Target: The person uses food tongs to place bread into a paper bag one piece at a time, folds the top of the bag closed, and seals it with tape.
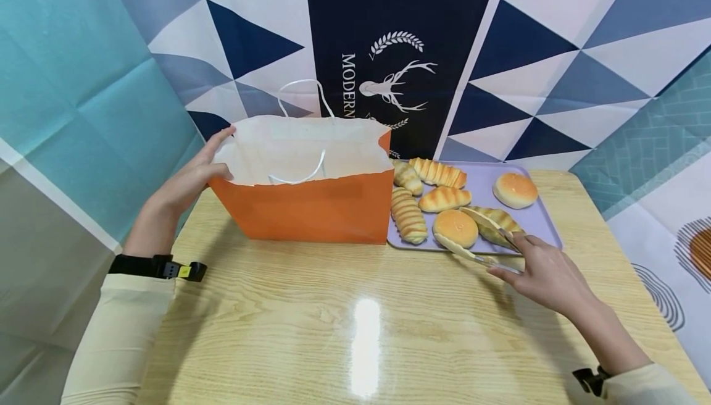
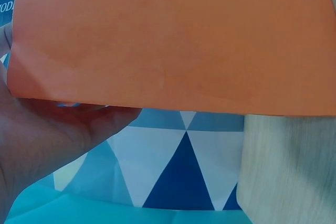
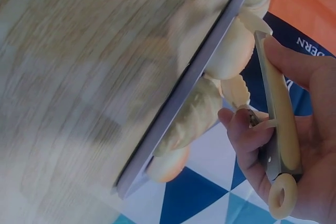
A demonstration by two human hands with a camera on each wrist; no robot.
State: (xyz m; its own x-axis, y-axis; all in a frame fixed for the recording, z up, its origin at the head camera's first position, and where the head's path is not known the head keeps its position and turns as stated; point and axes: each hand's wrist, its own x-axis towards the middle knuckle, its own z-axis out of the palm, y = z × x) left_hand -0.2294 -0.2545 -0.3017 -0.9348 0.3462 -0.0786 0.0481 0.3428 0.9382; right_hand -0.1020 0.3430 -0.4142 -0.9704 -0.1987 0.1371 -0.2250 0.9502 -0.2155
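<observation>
At the left end of an orange paper bag (image 1: 311, 207) with a white inside, my left hand (image 1: 191, 173) grips the upper edge. The bag stands upright with its mouth spread wide. In the left wrist view its orange side (image 2: 173, 40) fills the upper part, the thumb along its edge. My right hand (image 1: 547, 275) holds a pair of food tongs (image 3: 281, 114) with cream-coloured grips. Their two tips lie on either side of a round bun (image 1: 457, 227) at the tray's front edge. Beside it, a greenish striped bread (image 1: 497, 223) is partly behind the tongs.
A lilac tray (image 1: 541, 220) stands right against the bag. On it lie several long ridged breads, one a striped roll (image 1: 408, 217), and another round bun (image 1: 515, 190) at the back right. The wooden table (image 1: 289, 318) runs up to a patterned cloth backdrop (image 1: 400, 16).
</observation>
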